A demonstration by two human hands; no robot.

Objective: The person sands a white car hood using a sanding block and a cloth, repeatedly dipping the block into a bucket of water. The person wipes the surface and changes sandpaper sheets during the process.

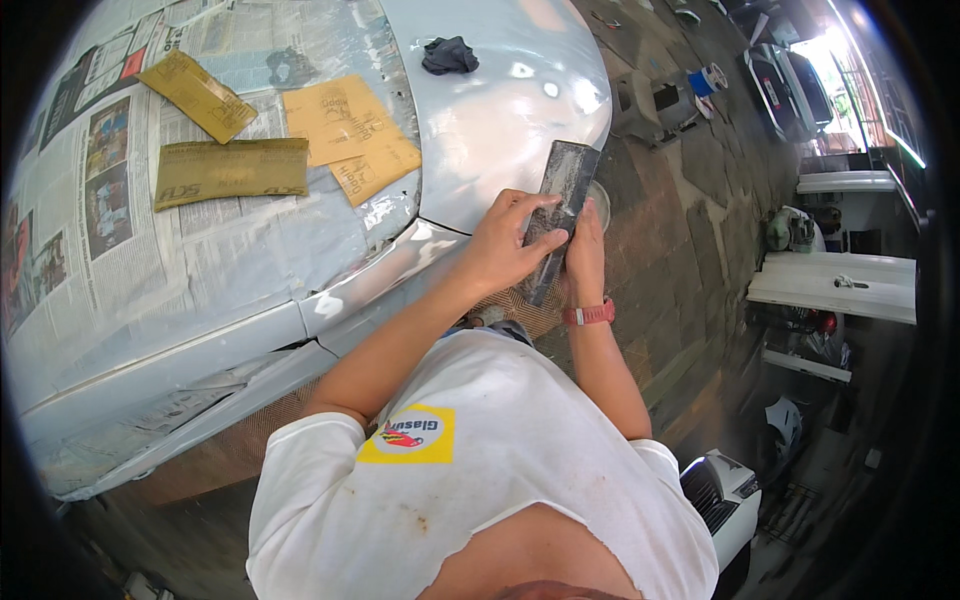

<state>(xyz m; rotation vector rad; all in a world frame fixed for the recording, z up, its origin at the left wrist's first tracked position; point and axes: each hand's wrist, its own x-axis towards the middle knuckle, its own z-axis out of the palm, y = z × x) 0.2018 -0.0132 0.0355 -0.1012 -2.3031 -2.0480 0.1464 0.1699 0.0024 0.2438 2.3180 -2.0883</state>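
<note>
Head view — the left hand [512,240] grasps a dark oblong block [570,168], the right hand [587,248] holding its other edge. A crumpled black cloth [449,56] lies on the car panel [465,150].

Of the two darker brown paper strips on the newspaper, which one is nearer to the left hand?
The lower strip, nearly level in the picture; the upper strip, farther from that hand, slants down rightward.

block [567,184]: dark grey, pale smears
sheets [232,172]: tan
rag [449,56]: black
watch [590,314]: red
shirt [425,520]: white
patch [437,446]: mostly yellow
</note>
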